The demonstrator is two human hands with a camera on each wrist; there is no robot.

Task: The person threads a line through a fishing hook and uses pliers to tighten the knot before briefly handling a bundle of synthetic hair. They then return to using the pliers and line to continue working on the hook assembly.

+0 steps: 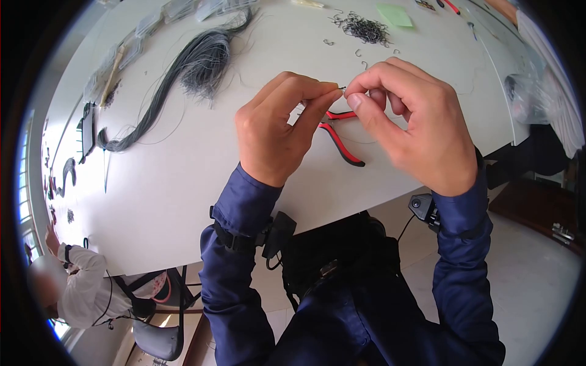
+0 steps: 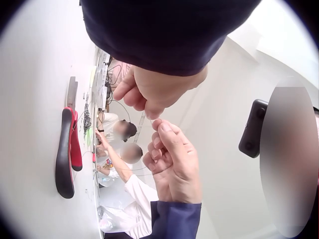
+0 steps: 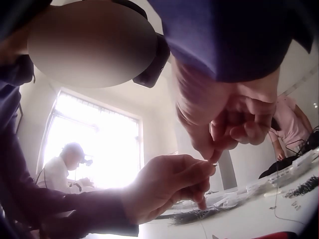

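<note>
In the head view the left hand (image 1: 273,127) pinches a tiny dark piece, likely a hook, between thumb and forefinger. Close to its fingertips, the right hand (image 1: 421,119) brings thumb and forefinger together on what looks like a thin line. The left wrist view shows a fine thread at the fingertips of the right hand (image 2: 174,162), with the left hand (image 2: 159,89) just above. Red and black pliers (image 1: 343,145) lie on the table beneath the hands. In the right wrist view the right hand (image 3: 229,109) meets the left hand (image 3: 167,186) at the fingertips.
A bundle of grey line (image 1: 204,64) lies on the white table (image 1: 201,183) at the left. A pile of small hooks (image 1: 364,28) and a green paper (image 1: 395,15) are at the back. Plastic boxes (image 1: 149,23) line the far left edge; another person (image 1: 85,283) sits at lower left.
</note>
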